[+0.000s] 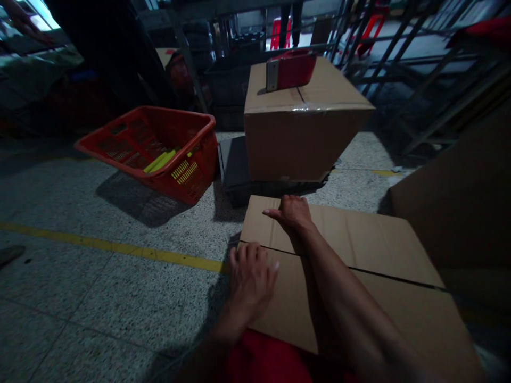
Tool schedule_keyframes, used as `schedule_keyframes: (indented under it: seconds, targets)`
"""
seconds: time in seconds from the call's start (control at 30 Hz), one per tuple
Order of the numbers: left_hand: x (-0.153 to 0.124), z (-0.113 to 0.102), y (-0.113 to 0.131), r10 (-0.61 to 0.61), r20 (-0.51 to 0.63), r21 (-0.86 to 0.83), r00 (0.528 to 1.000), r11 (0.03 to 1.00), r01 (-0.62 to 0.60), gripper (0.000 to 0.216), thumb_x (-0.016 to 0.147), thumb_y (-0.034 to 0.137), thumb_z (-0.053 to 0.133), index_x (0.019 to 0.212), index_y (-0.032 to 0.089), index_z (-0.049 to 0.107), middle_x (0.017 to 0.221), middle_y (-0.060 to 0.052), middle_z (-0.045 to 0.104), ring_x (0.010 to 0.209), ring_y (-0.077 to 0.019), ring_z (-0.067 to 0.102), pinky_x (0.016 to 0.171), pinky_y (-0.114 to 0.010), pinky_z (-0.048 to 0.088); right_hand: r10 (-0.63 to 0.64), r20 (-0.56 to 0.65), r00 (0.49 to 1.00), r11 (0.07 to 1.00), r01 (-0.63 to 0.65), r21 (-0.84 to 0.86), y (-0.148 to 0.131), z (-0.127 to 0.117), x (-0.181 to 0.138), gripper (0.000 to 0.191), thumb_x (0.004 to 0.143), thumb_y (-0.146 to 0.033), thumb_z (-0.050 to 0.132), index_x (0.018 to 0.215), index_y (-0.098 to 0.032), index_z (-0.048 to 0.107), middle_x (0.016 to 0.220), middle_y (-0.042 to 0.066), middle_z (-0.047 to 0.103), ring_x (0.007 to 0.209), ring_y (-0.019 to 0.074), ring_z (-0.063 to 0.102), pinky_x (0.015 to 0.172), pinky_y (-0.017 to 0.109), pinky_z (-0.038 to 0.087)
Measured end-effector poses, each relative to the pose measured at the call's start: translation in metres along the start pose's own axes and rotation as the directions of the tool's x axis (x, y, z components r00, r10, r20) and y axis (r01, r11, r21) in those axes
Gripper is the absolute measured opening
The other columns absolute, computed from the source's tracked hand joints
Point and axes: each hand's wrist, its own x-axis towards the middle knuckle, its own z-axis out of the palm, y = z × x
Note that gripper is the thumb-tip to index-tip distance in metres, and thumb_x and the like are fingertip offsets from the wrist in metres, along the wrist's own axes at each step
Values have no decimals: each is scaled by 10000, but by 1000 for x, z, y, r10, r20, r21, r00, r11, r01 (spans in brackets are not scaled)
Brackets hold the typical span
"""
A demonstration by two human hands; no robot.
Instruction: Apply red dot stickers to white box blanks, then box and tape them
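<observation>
A brown cardboard box [275,287] lies before me, its two top flaps folded down and a dark narrow gap between them. My left hand [252,276] is at the box's left end, fingers apart and bent near the edge, holding nothing. Over the far edge of the far flap, my right hand [293,211] has its fingers curled, with the thumb stretched out to the left. Its fingertips are hidden behind that edge. Beyond stands a taped cardboard box [303,143], and on it rests a red tape dispenser [293,71] with a pale metal end.
An orange-red plastic basket [199,175] with yellow items inside stands tilted at the left. Under the taped box is a dark grey base [233,165]. Another large carton [459,202] rises at right. A yellow line [120,248] crosses the speckled floor. A person's dark-clothed legs [107,48] show behind.
</observation>
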Motion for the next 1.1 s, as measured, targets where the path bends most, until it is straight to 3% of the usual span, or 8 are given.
schedule_keyframes:
  seconds: [0.13, 0.2, 0.27, 0.33, 0.47, 0.67, 0.9, 1.1]
  targets:
    - [124, 12, 5, -38, -159, -149, 987, 989, 14, 412, 945, 409, 308, 1069, 158, 610, 1101, -164, 617, 1062, -285, 560, 936, -448, 392, -25, 13, 1000, 999, 25, 48, 1, 0, 1, 645, 843, -632, 425, 1038, -44, 605, 1062, 257, 638, 1019, 362, 575, 880, 446, 353]
    - [171, 28, 6, 10, -10, -169, 1000, 986, -12, 448, 953, 425, 292, 1124, 151, 602, 1173, -166, 618, 1131, -267, 553, 958, -407, 385, -35, 21, 999, 997, 34, 62, 0, -1, 0, 583, 850, -556, 453, 1071, -36, 597, 1069, 261, 635, 1016, 363, 576, 880, 449, 353]
    - [193, 45, 8, 8, 129, -154, 992, 988, 12, 535, 947, 480, 270, 959, 131, 675, 985, -185, 692, 1023, -305, 619, 940, -455, 386, -63, 42, 997, 996, 59, 74, 0, -5, 0, 557, 838, -524, 478, 1107, -49, 593, 1076, 242, 643, 1015, 349, 579, 888, 439, 358]
    - [197, 56, 9, -43, 272, -28, 961, 998, 52, 704, 943, 534, 133, 824, 144, 707, 888, -183, 716, 970, -324, 645, 944, -490, 369, -121, 75, 990, 989, 114, 91, 7, -10, 1, 563, 823, -531, 498, 1148, -79, 586, 1111, 206, 646, 1034, 323, 576, 903, 410, 367]
    - [190, 61, 5, -46, 311, 130, 949, 992, 6, 875, 902, 598, 1, 783, 136, 734, 903, -195, 725, 985, -324, 644, 942, -471, 375, -228, 201, 953, 968, 198, 156, 60, -24, -3, 542, 830, -624, 468, 1079, -172, 634, 1084, 105, 684, 964, 237, 619, 823, 300, 424]
    - [191, 57, 9, -66, 332, 215, 941, 977, -8, 944, 876, 632, -38, 813, 120, 753, 906, -199, 726, 972, -320, 645, 927, -454, 392, 162, 260, 952, 987, -159, -34, 160, -40, -39, 703, 923, -647, 164, 1028, -171, 671, 1062, 157, 691, 1007, 300, 619, 871, 432, 413]
    - [187, 53, 11, -93, 317, 245, 944, 969, 13, 954, 869, 646, -45, 806, 125, 752, 932, -204, 721, 1004, -330, 638, 921, -439, 410, 237, 75, 969, 970, -231, -81, 154, -22, -51, 759, 900, -678, 198, 911, -113, 704, 967, 199, 701, 948, 310, 630, 871, 446, 396]
    - [205, 47, 28, -160, 431, 350, 888, 937, -1, 991, 823, 723, -16, 924, 94, 743, 1042, -237, 691, 1040, -375, 621, 876, -452, 438, 234, -26, 972, 968, -236, -81, 150, -17, -56, 748, 900, -666, 230, 899, -97, 715, 925, 194, 705, 901, 306, 630, 843, 435, 400]
